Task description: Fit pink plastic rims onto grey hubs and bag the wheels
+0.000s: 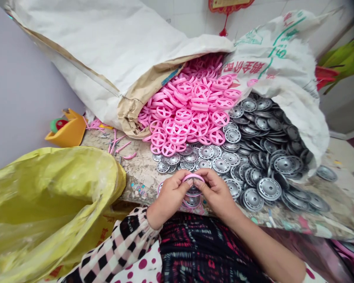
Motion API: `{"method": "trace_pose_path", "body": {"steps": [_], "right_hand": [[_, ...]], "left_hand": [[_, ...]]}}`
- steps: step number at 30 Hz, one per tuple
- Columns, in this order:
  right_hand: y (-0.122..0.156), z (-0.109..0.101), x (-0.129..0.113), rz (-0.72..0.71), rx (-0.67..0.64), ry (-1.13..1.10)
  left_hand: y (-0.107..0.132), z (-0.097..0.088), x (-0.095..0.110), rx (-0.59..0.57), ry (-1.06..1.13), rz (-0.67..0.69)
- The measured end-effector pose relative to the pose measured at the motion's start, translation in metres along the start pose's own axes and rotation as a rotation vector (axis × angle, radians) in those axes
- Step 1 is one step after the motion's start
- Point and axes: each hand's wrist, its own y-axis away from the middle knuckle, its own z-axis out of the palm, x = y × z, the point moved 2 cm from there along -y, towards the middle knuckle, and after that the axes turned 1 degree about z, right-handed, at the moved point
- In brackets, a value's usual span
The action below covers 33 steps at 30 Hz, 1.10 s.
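Between my left hand [171, 193] and my right hand [217, 192] is a small toy wheel [194, 189], a grey disc with a pink ring around it. Both hands pinch it from opposite sides, thumbs on the near face and fingers behind. Just below it lies another pink-rimmed wheel [191, 201], partly hidden. Beyond my hands a heap of pink spoked rings [191, 106] spills from a white sack. Silver-grey wheel discs [221, 164] lie in front of the rings and spread to the right, close to my right hand.
A white woven sack [106, 43] lies behind the rings, and a second sack [303, 118] holds grey discs at right. At lower left gapes a yellow bag [56, 196]. A yellow plastic piece [69, 129] and pink scraps [122, 147] rest on the worn tabletop [135, 173].
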Motion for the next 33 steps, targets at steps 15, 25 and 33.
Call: {"method": "trace_pose_path", "body": {"steps": [15,25,33], "right_hand": [[-0.003,-0.009,0.016,0.124,-0.141,0.344],[0.012,0.005,0.002,0.005,-0.304,0.878],[0.018,0.012,-0.004,-0.128,-0.361,1.072]], "left_hand": [[0.011,-0.069,-0.015,0.117,-0.620,0.090],[0.032,-0.060,-0.035,-0.102,-1.143,0.190],[0.029,-0.068,-0.035,-0.109,-1.121,0.185]]}}
